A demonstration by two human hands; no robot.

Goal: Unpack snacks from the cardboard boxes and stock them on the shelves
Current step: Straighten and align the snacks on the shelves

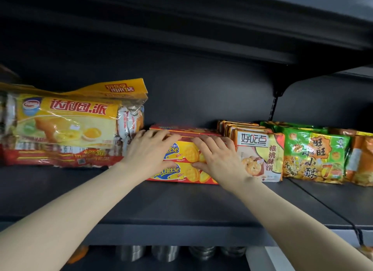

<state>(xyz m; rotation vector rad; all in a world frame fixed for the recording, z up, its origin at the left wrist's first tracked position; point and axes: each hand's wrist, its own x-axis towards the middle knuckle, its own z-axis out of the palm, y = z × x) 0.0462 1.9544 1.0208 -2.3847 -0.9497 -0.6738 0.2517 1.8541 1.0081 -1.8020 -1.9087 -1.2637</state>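
Head view shows both hands, left hand [148, 149] and right hand [217, 155], lying flat with straight fingers on two stacked cheese cracker boxes [182, 165] on the dark shelf [161, 206]. Beside them stand one egg-pie bag [68, 125], walnut cookie packs [260, 155] and green snack bags [314, 157]. Stocking seems well advanced; no cardboard box is visible.

Our one head view, close to the shelf

We look forward from head height, slightly upward under the upper shelf, near the dark shelf [181, 202]; our forearms enter from both lower corners of the frame.
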